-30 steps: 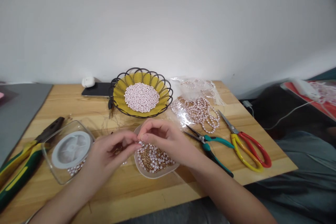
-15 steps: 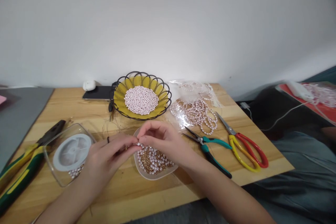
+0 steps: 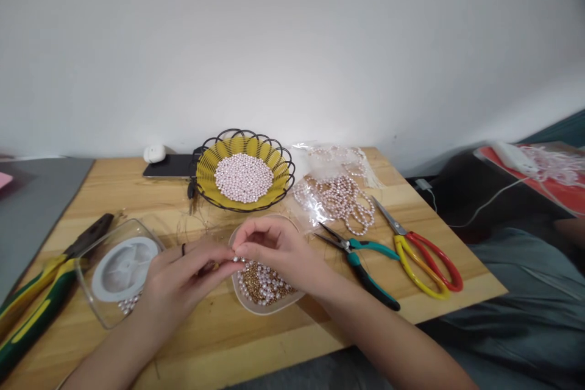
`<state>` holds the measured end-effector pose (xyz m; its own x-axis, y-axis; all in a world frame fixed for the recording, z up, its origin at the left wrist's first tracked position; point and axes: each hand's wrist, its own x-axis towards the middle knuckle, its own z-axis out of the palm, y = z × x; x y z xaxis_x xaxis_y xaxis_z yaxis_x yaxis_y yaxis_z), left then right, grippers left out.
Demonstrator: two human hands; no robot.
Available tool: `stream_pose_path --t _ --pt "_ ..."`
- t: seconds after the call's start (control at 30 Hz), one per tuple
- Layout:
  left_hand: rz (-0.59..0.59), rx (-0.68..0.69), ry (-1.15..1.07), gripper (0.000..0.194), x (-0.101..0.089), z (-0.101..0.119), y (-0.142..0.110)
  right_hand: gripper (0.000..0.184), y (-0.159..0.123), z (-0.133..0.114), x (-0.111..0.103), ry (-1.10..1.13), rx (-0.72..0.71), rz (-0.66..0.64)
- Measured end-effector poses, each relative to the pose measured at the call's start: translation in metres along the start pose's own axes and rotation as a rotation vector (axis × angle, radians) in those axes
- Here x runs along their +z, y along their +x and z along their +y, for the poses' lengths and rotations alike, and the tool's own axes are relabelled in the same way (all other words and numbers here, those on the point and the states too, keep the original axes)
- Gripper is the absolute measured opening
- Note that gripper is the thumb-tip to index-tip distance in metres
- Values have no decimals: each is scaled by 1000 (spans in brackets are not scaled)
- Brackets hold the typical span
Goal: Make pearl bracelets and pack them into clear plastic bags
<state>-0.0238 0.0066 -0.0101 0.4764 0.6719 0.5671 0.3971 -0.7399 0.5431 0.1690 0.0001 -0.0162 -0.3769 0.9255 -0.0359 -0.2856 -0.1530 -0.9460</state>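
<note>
Head view: the biggest thing is the wooden table, spread across the lower half of the frame. Next in size come the left hand, left of lower centre, and the right hand, just below the centre. The yellow basket sits beyond them, left of mid-frame, with a heap of pale beads inside. Smaller is the white bowl, partly under the right hand, holding gold and pale strands. Smallest are the few shiny beads at the fingertips, near the bowl's left rim. The left thumb and forefinger are nearly together, with these at their tips; the right thumb and forefinger stand close beside, but whether they grip anything is hidden. To do this well, I would pinch lightly with the left, work with the right fingertips alone, and stay above the bowl to catch any dropped bead.
</note>
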Motion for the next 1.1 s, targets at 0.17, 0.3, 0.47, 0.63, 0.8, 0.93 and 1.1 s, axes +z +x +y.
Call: stream_pose_path --t 0.17,0.3,0.47,0.63,0.8,0.93,1.1 --pt "-9 3 -47 14 -1 1 1 18 -1 -10 -3 -72 -42 45" --pt "2 14 -50 12 -2 3 1 10 -30 -37 -27 -458 -190 278" --pt "48 18 -64 20 -2 7 2 22 -110 -38 -86 -1361 -53 432" --pt "84 16 -64 15 0 6 1 70 -164 -2 -127 -1728 108 376" --pt "109 -1 -16 26 -1 9 3 59 -163 2 -133 -1691 55 319" --pt "96 12 -1 32 -1 10 6 45 -161 -4 -130 -1686 29 347" --pt "95 45 -33 31 0 9 8 26 -171 -12 -129 -1603 -18 444"
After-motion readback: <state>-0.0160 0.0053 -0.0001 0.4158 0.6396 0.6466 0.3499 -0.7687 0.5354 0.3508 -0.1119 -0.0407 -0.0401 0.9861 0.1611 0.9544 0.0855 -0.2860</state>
